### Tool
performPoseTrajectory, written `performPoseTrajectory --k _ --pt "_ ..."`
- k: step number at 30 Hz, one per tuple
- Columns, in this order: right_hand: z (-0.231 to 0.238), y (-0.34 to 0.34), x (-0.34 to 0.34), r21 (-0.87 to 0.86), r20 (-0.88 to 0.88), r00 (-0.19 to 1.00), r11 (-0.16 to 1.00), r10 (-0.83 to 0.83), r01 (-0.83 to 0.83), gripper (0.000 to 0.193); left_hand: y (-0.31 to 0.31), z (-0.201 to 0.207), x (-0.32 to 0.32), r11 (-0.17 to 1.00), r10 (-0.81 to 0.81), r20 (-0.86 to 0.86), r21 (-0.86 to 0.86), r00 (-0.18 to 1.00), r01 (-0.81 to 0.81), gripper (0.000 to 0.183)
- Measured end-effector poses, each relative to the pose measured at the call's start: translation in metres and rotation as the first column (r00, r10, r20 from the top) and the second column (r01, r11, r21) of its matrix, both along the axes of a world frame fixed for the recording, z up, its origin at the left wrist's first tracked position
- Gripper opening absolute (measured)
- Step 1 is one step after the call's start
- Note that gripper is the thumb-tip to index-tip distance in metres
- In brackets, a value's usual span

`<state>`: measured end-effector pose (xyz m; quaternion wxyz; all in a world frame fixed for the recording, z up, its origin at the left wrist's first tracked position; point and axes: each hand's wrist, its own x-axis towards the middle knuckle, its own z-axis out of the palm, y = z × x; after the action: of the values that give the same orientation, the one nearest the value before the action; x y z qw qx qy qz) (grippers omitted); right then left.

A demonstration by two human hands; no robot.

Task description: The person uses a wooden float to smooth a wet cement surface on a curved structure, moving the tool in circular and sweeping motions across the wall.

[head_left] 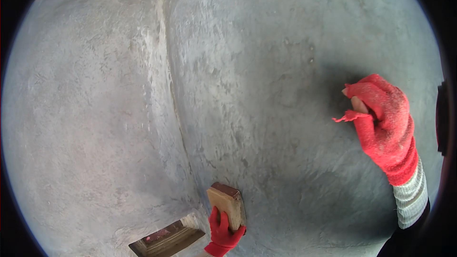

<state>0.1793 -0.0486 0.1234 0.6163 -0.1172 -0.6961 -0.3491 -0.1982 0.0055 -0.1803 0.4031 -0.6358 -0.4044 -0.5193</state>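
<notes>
Low in the view, the left hand point(222, 238), in a red glove, grips the lower end of a block point(226, 203), its fingers closed about it and two of them lying along the tan face; the block has a dark reddish-brown top edge, and sits at the right wall point(266, 90), just right of the corner point(174, 100); the right hand point(386, 119), also red-gloved, is raised well apart from it, in front of the same wall; its fingers curl inward, bare tips showing by a frayed edge, though I cannot tell whether they close on anything; a pale cuff point(412, 197) covers the wrist; the left wall point(85, 114) is grey too, with a wood-lined recess point(166, 239) near the block.
</notes>
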Motion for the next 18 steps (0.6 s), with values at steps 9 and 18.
performPoseTrajectory --k 9,18 --pt "0.003 -0.001 -0.001 0.065 0.030 0.999 0.997 -0.033 0.031 0.016 -0.005 0.220 0.035 0.994 -0.109 0.245 0.057 0.963 0.098 0.083" --pt "0.003 -0.003 0.000 0.006 -0.044 0.999 1.000 0.021 -0.020 0.017 -0.022 0.037 0.073 0.998 -0.046 0.004 0.043 0.999 0.046 0.100"
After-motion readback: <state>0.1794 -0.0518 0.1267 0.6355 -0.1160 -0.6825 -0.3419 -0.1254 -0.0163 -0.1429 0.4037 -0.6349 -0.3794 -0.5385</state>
